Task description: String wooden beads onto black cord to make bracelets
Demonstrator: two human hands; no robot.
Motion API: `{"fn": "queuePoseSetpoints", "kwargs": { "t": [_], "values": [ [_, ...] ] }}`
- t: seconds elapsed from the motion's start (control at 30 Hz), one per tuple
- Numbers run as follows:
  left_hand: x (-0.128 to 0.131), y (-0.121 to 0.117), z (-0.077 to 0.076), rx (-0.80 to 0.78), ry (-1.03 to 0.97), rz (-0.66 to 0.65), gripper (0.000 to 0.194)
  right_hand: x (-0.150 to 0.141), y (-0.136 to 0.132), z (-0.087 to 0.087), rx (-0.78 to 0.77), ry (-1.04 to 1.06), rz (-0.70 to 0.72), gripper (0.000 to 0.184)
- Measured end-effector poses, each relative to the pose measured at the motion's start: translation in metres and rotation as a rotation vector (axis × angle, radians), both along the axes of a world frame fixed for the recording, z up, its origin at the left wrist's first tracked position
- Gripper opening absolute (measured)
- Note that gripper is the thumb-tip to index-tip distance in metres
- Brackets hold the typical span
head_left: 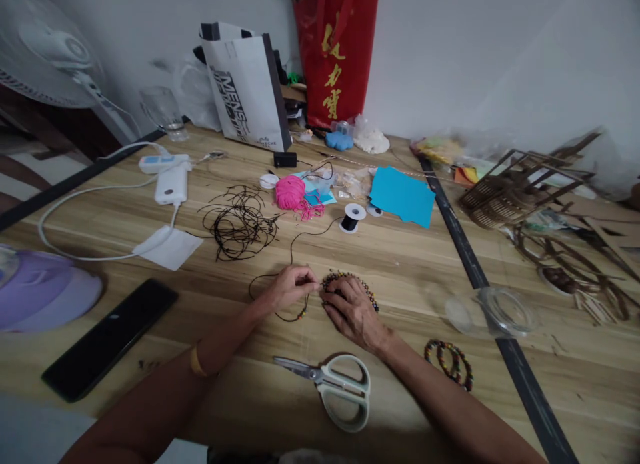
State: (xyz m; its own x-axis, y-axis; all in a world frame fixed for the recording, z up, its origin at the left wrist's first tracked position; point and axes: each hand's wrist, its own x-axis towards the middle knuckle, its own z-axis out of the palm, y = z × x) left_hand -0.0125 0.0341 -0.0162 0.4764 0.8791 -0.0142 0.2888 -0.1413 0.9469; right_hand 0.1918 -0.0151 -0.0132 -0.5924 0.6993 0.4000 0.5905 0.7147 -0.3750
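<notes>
My left hand (293,287) is closed in a pinch, fingertips together at the left edge of a ring of small dark and coloured beads (373,294). A thin black cord (260,277) loops around this hand and runs up into its fingers, with a few coloured beads (302,313) strung low on it. Over the bead ring lies my right hand (355,311), fingers spread and bent downward, covering part of the beads. Its fingertips are close to the left hand's. The cord leads back to a spool of black cord (352,219). Scissors (345,384) rest below the hands.
Two beaded bracelets (450,364) lie at right, near a clear round container (510,311). To the left are a black phone (110,337), a purple cap (50,291) and tangled black cord (240,227). Pink yarn (290,193) and blue sheets (403,196) sit farther back.
</notes>
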Motion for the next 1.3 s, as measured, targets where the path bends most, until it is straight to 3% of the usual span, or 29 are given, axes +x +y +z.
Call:
{"fn": "queuePoseSetpoints", "kwargs": {
  "t": [1.3],
  "values": [
    [-0.0004,0.0005,-0.0019,-0.005,-0.002,-0.004,0.013,0.0015,0.0006,-0.0027,0.004,0.021,0.016,0.023]
  ]
}}
